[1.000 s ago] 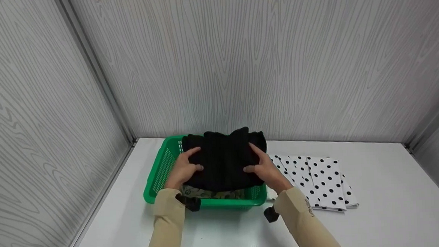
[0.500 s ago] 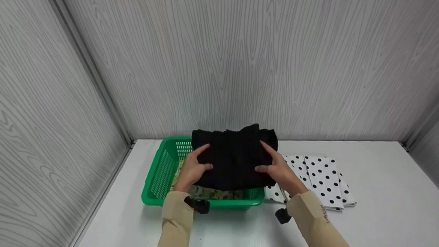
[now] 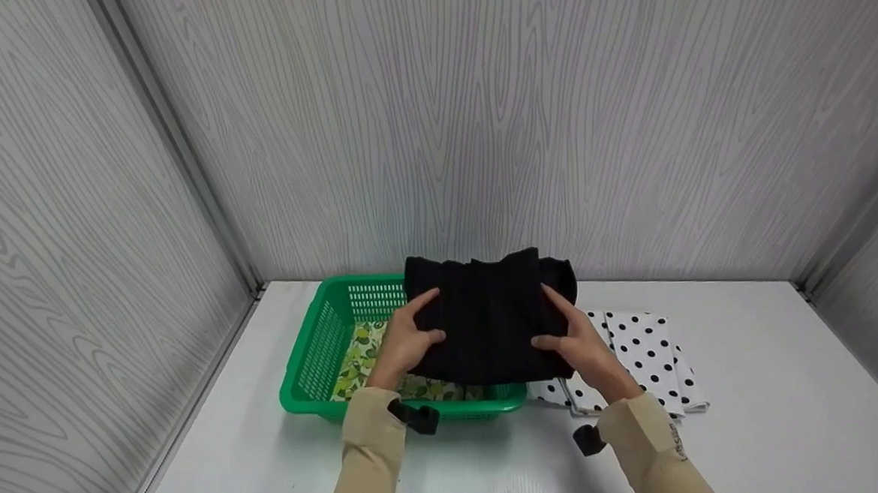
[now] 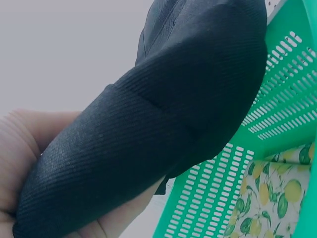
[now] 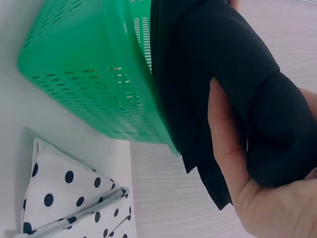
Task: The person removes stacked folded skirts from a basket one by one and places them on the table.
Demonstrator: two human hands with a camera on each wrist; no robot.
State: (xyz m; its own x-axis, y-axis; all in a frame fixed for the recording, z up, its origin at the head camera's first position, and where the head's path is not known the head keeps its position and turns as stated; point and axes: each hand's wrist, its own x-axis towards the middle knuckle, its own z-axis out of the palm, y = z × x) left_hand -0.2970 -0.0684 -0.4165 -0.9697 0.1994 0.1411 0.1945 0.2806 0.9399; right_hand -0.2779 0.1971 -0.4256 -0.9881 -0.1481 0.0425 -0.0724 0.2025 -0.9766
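Observation:
A folded black cloth point(image 3: 488, 319) with a ribbed weave hangs in the air over the right part of a green plastic basket point(image 3: 306, 359). My left hand point(image 3: 405, 342) grips its left side, thumb on the near face and the other fingers behind, as the left wrist view shows around the cloth's rolled edge point(image 4: 99, 158). On the right side my right hand point(image 3: 583, 344) pinches it the same way, and in the right wrist view the fingers wrap the fold. Inside the basket lies a lemon-print cloth point(image 3: 355, 360), partly hidden by the black one.
To the right of the basket, a folded white cloth with black dots point(image 3: 644, 352) lies on the white table point(image 3: 761, 380), partly behind my right hand. Wood-grain panels point(image 3: 433, 126) stand at the back and sides.
Both hands have moved to the right with the black cloth, keeping their grip. More of the basket's inside and the lemon-print cloth shows now.

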